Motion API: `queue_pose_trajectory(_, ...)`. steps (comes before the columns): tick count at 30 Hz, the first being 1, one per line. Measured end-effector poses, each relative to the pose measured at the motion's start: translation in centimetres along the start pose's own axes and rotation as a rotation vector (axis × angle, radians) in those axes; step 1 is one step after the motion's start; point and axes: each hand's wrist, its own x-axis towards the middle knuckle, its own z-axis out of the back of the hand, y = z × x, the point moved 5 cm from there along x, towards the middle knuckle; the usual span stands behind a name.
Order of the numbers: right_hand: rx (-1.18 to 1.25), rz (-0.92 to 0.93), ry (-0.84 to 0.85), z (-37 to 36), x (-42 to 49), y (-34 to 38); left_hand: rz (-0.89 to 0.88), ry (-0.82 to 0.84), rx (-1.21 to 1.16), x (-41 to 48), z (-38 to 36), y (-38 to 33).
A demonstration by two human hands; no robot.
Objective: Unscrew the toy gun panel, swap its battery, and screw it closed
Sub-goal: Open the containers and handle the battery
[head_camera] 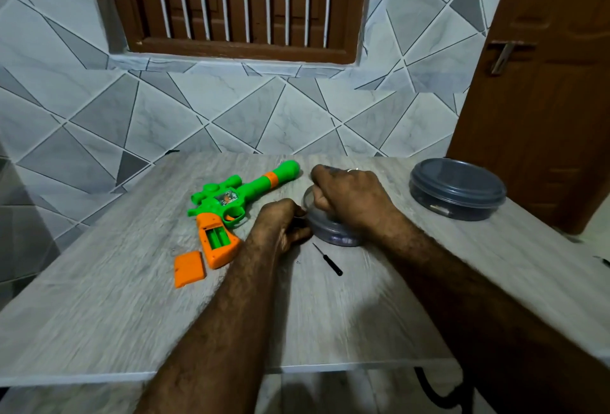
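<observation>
A green and orange toy gun point(231, 205) lies on the grey wooden table point(132, 298), its battery bay open and showing green inside. The loose orange panel point(188, 269) lies just left of the grip. A small black screwdriver point(327, 259) rests on the table below a small round clear container point(333, 232). My right hand point(350, 199) curls over the container's lid from above. My left hand point(280, 225) grips the container's left side. What is inside the container is hidden.
A larger round dark-lidded container point(457, 189) stands at the table's back right. A tiled wall and barred window lie behind, and a brown door point(544, 100) is at the right. A small dark object point(604, 260) sits at the table's right edge.
</observation>
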Motion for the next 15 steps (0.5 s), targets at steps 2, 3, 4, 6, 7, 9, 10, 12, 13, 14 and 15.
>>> queue_pose_trajectory(2,0.063,-0.062,-0.062,0.7,0.1,-1.4,-0.003,-0.025,0.021,0.3,0.1,0.0)
queue_pose_trajectory(3,0.101,-0.114,-0.096,1.3,0.1,-2.4,-0.004,-0.036,0.031,0.5,0.2,0.0)
queue_pose_trajectory(4,0.140,-0.177,-0.136,1.8,0.2,-3.3,-0.002,-0.051,0.042,0.6,0.3,-0.1)
queue_pose_trajectory(6,0.227,-0.310,-0.229,2.9,-0.1,-5.4,-0.012,-0.077,0.056,1.0,0.5,-0.1)
queue_pose_trajectory(7,0.285,-0.375,-0.267,3.3,-0.4,-6.4,-0.023,-0.093,0.053,1.1,0.7,-0.2)
queue_pose_trajectory(9,0.408,-0.516,-0.332,3.8,-1.4,-8.6,-0.051,-0.124,0.044,1.2,0.8,-0.4)
queue_pose_trajectory(10,0.461,-0.600,-0.361,3.7,-2.0,-9.8,-0.066,-0.138,0.037,1.2,0.8,-0.5)
queue_pose_trajectory(12,0.560,-0.780,-0.421,3.2,-3.6,-12.0,-0.088,-0.162,0.017,0.9,0.8,-0.8)
queue_pose_trajectory(13,0.602,-0.869,-0.454,2.9,-4.5,-13.0,-0.092,-0.170,0.012,0.8,0.7,-0.8)
queue_pose_trajectory(14,0.642,-0.955,-0.479,2.4,-5.4,-13.8,-0.098,-0.178,0.011,0.7,0.8,-0.9)
queue_pose_trajectory(15,0.679,-1.041,-0.491,2.0,-6.4,-14.5,-0.105,-0.181,0.016,0.6,0.7,-1.0)
